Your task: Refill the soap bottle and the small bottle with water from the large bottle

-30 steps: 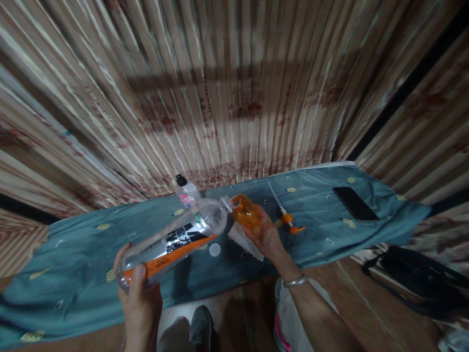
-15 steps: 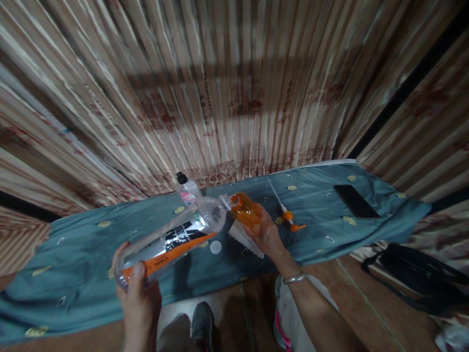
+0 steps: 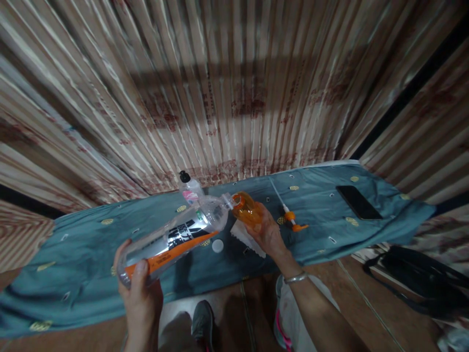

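My left hand [image 3: 137, 281] is wrapped round the base of a large clear plastic bottle [image 3: 183, 232] with a black, silver and orange label. It lies tilted, its neck up and to the right. My right hand [image 3: 269, 232] grips an orange see-through bottle [image 3: 247, 210], whose mouth points left at the clear bottle's mouth. The two mouths meet or nearly meet; I cannot tell whether liquid is flowing. Right of my right hand, an orange pump head [image 3: 290, 217] with a long dip tube lies on the cloth. A white round cap [image 3: 217, 246] sits below the clear bottle.
A bottle with a black pump top [image 3: 190, 188] stands behind the clear bottle. A phone [image 3: 359, 202] lies at the right of the green cloth [image 3: 91, 259]. A pale paper piece [image 3: 249, 239] is under my right hand. A black bag [image 3: 414, 278] rests at the lower right, and curtains [image 3: 238, 88] hang behind.
Both hands hold the bottles in nearly the same pose, mouth to mouth. The whole view has shifted very slightly; nothing was let go or picked up.
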A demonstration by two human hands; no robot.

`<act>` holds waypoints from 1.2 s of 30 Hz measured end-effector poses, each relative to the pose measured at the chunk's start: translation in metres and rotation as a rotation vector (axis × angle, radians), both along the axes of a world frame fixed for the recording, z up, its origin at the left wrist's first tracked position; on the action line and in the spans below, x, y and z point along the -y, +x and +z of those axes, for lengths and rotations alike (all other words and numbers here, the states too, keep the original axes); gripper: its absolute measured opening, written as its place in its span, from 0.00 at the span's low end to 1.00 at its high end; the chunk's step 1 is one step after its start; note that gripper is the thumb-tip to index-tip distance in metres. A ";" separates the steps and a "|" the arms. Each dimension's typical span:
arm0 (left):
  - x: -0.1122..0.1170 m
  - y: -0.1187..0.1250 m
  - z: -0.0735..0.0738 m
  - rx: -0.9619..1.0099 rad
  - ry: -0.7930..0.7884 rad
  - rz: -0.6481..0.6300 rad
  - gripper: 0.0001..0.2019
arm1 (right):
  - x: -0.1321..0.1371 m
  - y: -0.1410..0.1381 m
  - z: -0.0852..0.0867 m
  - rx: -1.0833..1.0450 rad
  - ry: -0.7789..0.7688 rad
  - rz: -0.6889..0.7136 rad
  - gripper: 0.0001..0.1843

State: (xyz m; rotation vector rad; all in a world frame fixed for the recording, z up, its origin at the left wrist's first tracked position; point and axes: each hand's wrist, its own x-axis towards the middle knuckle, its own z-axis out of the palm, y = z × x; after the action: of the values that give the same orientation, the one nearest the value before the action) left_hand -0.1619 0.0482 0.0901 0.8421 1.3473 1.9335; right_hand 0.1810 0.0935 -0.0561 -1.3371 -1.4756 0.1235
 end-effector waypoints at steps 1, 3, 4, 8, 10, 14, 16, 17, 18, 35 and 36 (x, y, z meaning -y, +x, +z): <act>0.000 -0.001 -0.001 -0.015 -0.002 -0.006 0.41 | 0.000 0.000 0.000 0.001 -0.002 -0.005 0.47; 0.000 -0.003 -0.003 -0.037 -0.008 -0.014 0.41 | 0.000 0.000 0.000 0.005 -0.005 -0.016 0.48; 0.000 -0.003 -0.004 -0.037 -0.008 -0.013 0.41 | 0.000 0.000 0.000 0.006 -0.004 -0.019 0.48; 0.001 0.000 -0.002 -0.022 -0.015 0.000 0.41 | 0.000 0.000 0.000 -0.008 0.001 -0.003 0.48; 0.001 0.001 -0.001 -0.020 -0.013 -0.001 0.40 | 0.000 0.000 0.001 -0.006 -0.004 0.003 0.47; 0.000 0.002 0.001 -0.010 -0.002 -0.007 0.41 | 0.000 0.001 0.001 0.025 0.001 -0.012 0.45; 0.000 0.001 0.001 0.009 0.004 0.000 0.42 | 0.001 0.002 0.001 0.023 -0.006 -0.011 0.45; 0.000 0.001 0.000 0.019 0.006 0.003 0.43 | 0.001 0.002 0.001 0.019 -0.010 -0.005 0.45; 0.000 0.000 0.000 0.024 0.007 0.006 0.43 | 0.001 0.002 0.001 0.015 -0.013 0.003 0.46; 0.002 0.000 -0.002 -0.056 0.017 -0.001 0.37 | 0.002 0.005 0.002 0.026 -0.005 0.002 0.49; 0.002 0.001 -0.002 -0.051 0.020 0.000 0.38 | 0.002 0.004 0.002 0.026 -0.003 0.003 0.49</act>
State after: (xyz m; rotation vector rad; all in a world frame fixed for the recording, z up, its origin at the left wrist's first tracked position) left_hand -0.1613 0.0461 0.0883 0.9069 1.3601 1.9404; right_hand 0.1853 0.0917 -0.0537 -1.3437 -1.4994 0.1105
